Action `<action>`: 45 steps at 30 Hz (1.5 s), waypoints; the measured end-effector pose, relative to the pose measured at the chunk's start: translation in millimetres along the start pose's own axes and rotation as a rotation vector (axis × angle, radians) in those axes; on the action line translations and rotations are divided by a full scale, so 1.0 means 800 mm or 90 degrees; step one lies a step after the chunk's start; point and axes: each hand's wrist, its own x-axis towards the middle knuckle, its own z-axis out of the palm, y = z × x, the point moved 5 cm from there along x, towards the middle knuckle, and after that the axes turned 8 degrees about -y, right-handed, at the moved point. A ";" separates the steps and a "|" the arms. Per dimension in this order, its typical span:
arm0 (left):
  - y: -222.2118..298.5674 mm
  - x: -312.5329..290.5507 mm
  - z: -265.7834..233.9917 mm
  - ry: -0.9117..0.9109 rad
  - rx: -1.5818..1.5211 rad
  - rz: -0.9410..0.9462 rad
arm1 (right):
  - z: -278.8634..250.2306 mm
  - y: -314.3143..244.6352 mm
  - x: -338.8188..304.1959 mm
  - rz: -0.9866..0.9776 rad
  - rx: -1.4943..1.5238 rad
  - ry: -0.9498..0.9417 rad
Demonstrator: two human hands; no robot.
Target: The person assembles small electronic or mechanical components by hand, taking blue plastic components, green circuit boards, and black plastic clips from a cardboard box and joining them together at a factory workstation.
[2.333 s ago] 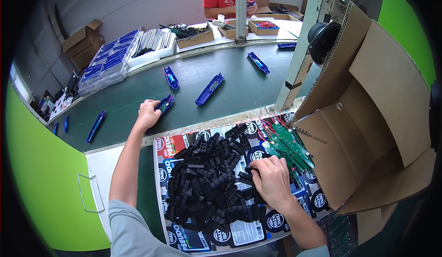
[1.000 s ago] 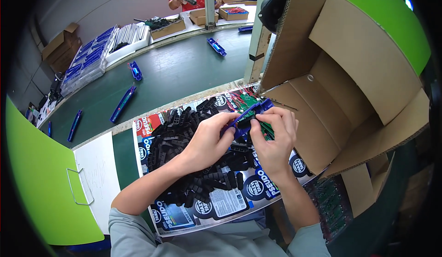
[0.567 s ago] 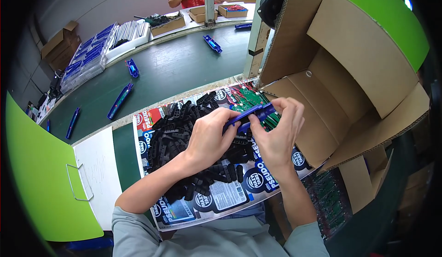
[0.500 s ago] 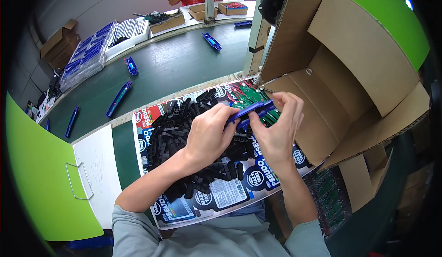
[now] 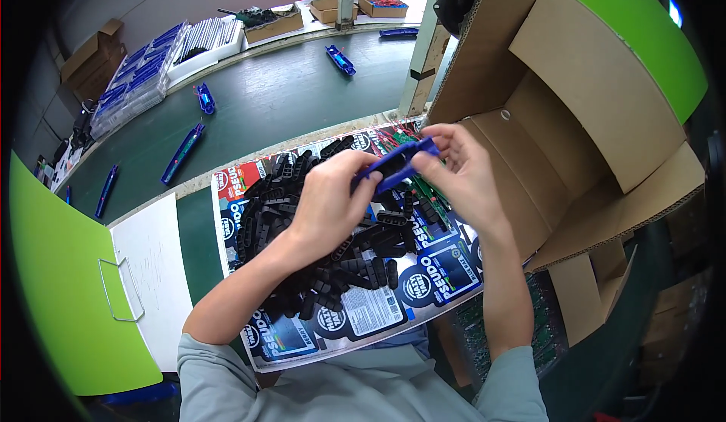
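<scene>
left hand (image 5: 325, 204), right hand (image 5: 466, 180) pinch blue case (image 5: 397, 178) above counter (image 5: 435, 267), toward far edge; loosened grip could drop it.

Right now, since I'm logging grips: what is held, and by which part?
A blue shell: left hand at its left end, right hand at its right.

Long hollow blue casing (image 5: 401, 173), dark inside, aslant with right end higher, between left hand (image 5: 331, 199) and right hand (image 5: 467, 176)
</scene>
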 end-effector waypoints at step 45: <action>-0.053 -0.028 -0.006 -0.056 -0.250 -0.191 | 0.009 0.062 0.022 0.098 -0.482 -0.308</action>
